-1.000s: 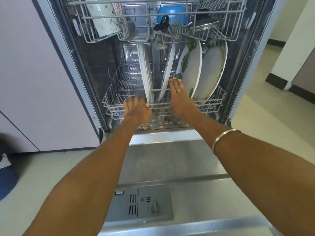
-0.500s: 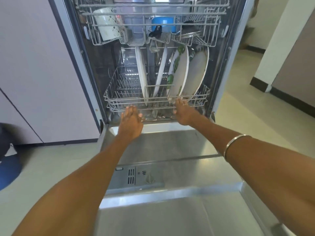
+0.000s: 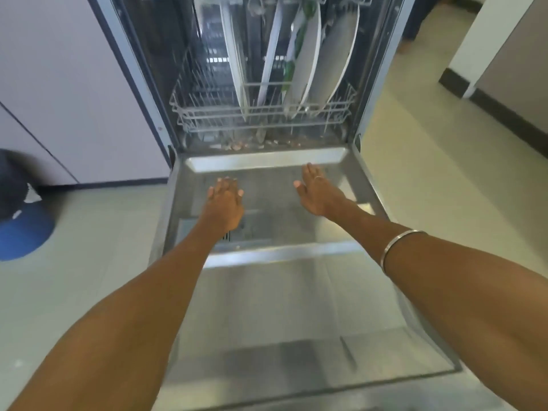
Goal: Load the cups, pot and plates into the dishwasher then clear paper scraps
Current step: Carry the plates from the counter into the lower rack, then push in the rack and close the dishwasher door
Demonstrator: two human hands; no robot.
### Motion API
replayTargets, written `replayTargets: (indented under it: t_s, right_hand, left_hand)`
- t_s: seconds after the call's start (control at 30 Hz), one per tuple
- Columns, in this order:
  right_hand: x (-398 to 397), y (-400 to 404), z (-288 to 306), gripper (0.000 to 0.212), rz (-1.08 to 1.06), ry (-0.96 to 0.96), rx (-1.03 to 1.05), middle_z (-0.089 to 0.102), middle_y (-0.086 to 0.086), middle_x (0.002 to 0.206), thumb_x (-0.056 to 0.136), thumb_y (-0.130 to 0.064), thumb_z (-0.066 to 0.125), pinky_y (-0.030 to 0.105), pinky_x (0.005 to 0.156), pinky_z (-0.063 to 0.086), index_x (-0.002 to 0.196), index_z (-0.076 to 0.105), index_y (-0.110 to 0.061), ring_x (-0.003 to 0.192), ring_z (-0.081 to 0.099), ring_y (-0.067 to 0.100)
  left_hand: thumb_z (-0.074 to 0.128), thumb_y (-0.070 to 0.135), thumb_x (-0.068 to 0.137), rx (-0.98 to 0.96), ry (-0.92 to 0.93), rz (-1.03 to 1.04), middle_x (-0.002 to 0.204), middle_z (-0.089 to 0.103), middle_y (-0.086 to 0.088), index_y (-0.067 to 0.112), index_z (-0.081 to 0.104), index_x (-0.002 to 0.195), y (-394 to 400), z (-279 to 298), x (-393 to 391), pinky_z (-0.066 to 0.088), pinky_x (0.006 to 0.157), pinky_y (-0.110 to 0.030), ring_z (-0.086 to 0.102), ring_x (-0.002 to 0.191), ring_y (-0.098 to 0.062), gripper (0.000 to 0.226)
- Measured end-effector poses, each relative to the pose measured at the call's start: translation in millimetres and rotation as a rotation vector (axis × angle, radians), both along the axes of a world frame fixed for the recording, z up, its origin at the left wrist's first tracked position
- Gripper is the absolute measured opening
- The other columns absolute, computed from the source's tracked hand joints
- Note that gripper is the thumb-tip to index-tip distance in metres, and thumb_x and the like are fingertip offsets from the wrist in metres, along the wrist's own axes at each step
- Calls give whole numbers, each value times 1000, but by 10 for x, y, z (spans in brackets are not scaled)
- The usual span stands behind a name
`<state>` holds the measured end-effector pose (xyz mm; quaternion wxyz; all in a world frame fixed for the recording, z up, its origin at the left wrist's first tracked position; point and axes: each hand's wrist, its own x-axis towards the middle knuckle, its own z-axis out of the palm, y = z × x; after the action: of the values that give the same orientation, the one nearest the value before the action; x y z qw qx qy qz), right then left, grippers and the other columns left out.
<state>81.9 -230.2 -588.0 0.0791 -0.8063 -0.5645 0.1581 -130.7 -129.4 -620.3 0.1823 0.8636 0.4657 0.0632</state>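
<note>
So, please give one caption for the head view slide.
Both open hands, left and right, above the lowered dishwasher door; plates racked.

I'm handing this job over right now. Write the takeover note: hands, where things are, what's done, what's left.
Left hand: open, holding nothing, over the lowered dishwasher door.
Right hand: open, holding nothing, over the same door.
Plates: four, standing on edge in the lower rack, which sits inside the tub.
Cups and pot: out of view here; the upper rack is mostly cut off.
Done: plates loaded.
Left: check the upper rack, clear the scraps lying at the tub's front edge; door not yet shut.
</note>
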Motion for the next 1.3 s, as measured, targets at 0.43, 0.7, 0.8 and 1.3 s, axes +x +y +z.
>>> replayTargets:
  t_s: [0.43, 0.7, 0.8, 1.3]
  right_hand:
    - [-575, -1351, 389, 58, -9, 53, -253, 10, 12, 164, 107, -32, 22, 47, 122, 13, 155, 10, -3, 152, 7, 30]
    - [-1011, -2242, 653, 60, -37, 231, -396, 11, 15, 164, 107, -37, 20, 48, 121, 16, 155, 11, -2, 151, 10, 33]
    - [-1165, -2545, 760, 56, -92, 283, -379, 32, 22, 154, 106, -34, 26, 47, 114, 31, 149, 28, 2, 143, 31, 39]
    - [-1718, -3290, 296, 63, -1104, 997, -464, 65, 13, 106, 95, -62, 42, 38, 94, 47, 118, 63, -7, 102, 63, 28]
  left_hand:
    - [23, 20, 107, -339, 158, 9, 162, 14, -17, -1, 16, 154, -1451, 584, -439, 5, 123, -41, 8, 151, -28, 51]
    - [20, 24, 108, -522, 191, 3, 160, 23, -15, 2, 25, 152, -2306, 1082, -699, 8, 122, -40, 15, 150, -29, 49]
    - [24, 23, 108, -566, 163, 61, 150, 40, -20, 2, 39, 146, -2582, 1165, -802, 24, 115, -43, 35, 140, -36, 46]
    - [28, 60, 98, -1100, 40, 856, 106, 68, -16, 1, 62, 109, -3549, 536, -1097, 55, 91, -44, 67, 98, -35, 69]
